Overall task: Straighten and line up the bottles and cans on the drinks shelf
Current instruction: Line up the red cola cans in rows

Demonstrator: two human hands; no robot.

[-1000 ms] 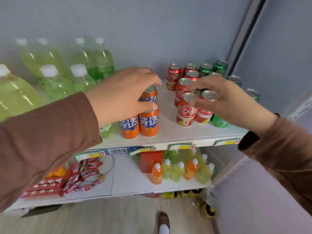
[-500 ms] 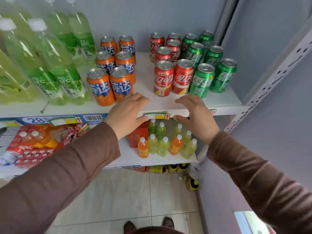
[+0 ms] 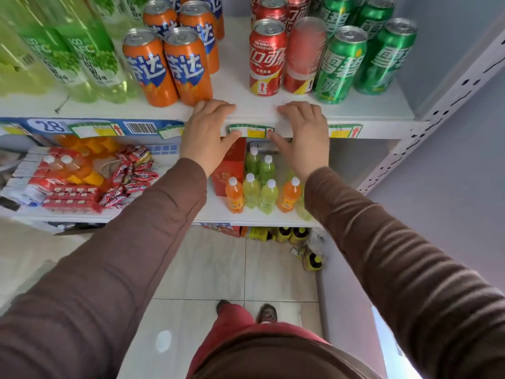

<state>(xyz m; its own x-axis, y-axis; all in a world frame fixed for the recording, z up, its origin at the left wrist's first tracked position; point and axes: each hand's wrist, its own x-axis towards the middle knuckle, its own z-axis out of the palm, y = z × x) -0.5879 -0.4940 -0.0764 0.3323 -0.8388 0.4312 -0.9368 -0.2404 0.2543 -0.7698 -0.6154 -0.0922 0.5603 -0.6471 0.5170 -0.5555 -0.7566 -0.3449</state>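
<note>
On the white drinks shelf (image 3: 240, 86) stand rows of upright cans: orange cans (image 3: 166, 67) in the middle, red cola cans (image 3: 267, 56) to their right, green cans (image 3: 341, 64) further right. Tall green bottles (image 3: 76, 50) fill the left. My left hand (image 3: 209, 135) rests on the shelf's front edge just below the orange cans, fingers on top and thumb under the lip. My right hand (image 3: 304, 135) rests the same way below the red cans. Neither hand holds a can.
Price tags (image 3: 247, 131) run along the shelf lip. The lower shelf (image 3: 218, 212) carries small orange and green bottles (image 3: 259, 190), a red box (image 3: 228, 170) and red snack packs (image 3: 125, 176). A perforated white upright (image 3: 426, 119) stands at right; tiled floor lies below.
Both hands have left the cans and come down onto the shelf's front edge. The view has moved closer and tilted down.
</note>
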